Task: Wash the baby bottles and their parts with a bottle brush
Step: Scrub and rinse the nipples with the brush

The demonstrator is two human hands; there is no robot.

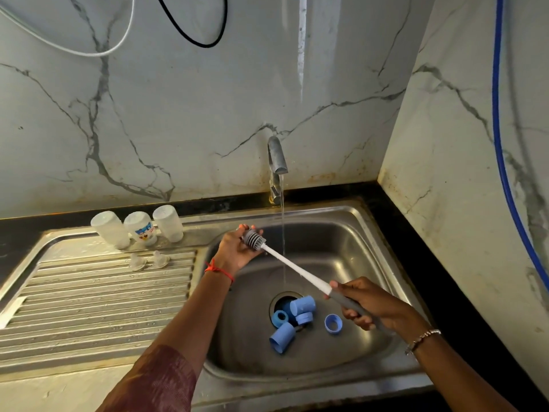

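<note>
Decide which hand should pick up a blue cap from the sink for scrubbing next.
Probably the left hand: it merely holds the bottle brush by its bristles, whereas the right hand grips the handle, ready to scrub.

My right hand grips the bottle brush handle; left hand cups its head, frame centre, beside the running tap.

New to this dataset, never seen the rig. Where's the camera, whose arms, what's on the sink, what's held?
No robot: one picture from a wide-angle camera on a person's head, looking down at their bare hands. The right hand grips the bottle brush by its grey handle; the left hand holds its bristle head. The tap runs into the sink. Three clear bottles stand on the ledge, two teats lie on the drainboard, blue caps and rings lie around the drain.
</note>
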